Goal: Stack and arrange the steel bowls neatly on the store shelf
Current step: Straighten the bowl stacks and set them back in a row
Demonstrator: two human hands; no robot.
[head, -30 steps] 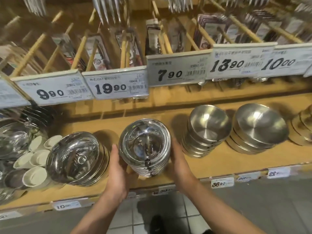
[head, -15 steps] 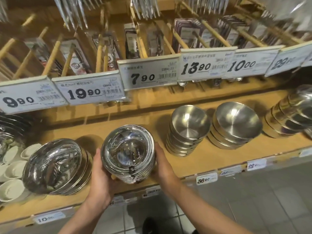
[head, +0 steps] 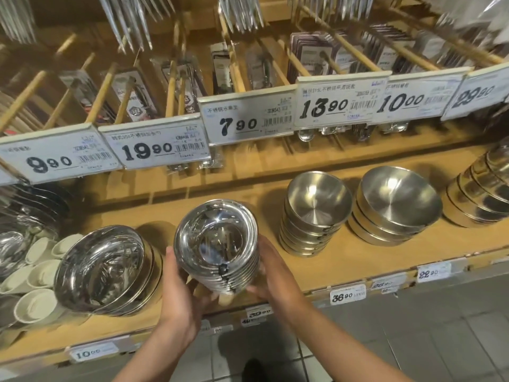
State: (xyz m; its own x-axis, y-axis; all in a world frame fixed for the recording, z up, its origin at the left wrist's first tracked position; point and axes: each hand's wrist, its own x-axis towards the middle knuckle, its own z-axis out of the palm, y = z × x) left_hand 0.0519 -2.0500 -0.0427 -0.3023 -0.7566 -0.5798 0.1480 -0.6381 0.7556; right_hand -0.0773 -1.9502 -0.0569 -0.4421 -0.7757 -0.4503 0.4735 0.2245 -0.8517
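Note:
A stack of several shiny steel bowls (head: 217,244) is tilted toward me above the front of the wooden shelf (head: 358,257). My left hand (head: 179,293) cups its left side and underside. My right hand (head: 271,271) grips its right side, fingers curled under the stack. Left of it a wider stack of polished bowls (head: 104,268) leans on the shelf. To the right stand two stacks of matte steel bowls, a narrow one (head: 314,213) and a wider one (head: 396,205). A third stack (head: 479,194) lies on its side at the far right.
Small white ceramic cups (head: 38,274) crowd the left end of the shelf beside more steel ware (head: 24,213). Price signs (head: 248,119) hang on a rail above, with packaged utensils on wooden pegs behind them. Small price tags line the shelf's front lip. Grey floor tiles lie below.
The view has swung left to right, bringing the far-right stack into sight. Both hands keep hold of the shiny stack, which sits slightly more tilted toward me.

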